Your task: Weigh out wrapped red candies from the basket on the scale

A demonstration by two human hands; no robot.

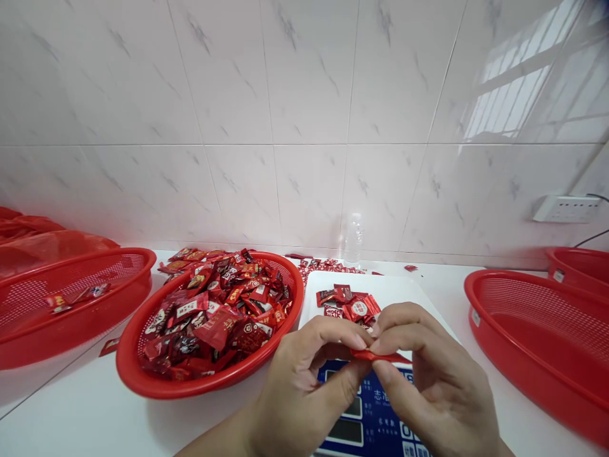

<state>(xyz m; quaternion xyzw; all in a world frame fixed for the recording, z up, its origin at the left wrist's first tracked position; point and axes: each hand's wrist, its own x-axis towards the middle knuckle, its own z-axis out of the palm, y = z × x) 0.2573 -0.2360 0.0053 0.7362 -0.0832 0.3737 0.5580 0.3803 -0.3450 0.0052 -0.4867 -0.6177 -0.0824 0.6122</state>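
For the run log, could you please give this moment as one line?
hands: left hand and right hand pinch red packet | under: scale with small candy pile | beside: red basket of candies

White veined wall tiles (304,127) rise beyond the fingers (333,330); a window's reflection (533,82) gleams up right of them, white tabletop (71,419) beneath.

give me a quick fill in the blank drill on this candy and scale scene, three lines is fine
1. The left hand and right hand pinch a small ____ packet above the scale.
2. The basket heaped with wrapped candies stands to the ____ of the scale.
3. A few candies lie on the scale's ____ platform.

Missing words: red; left; white
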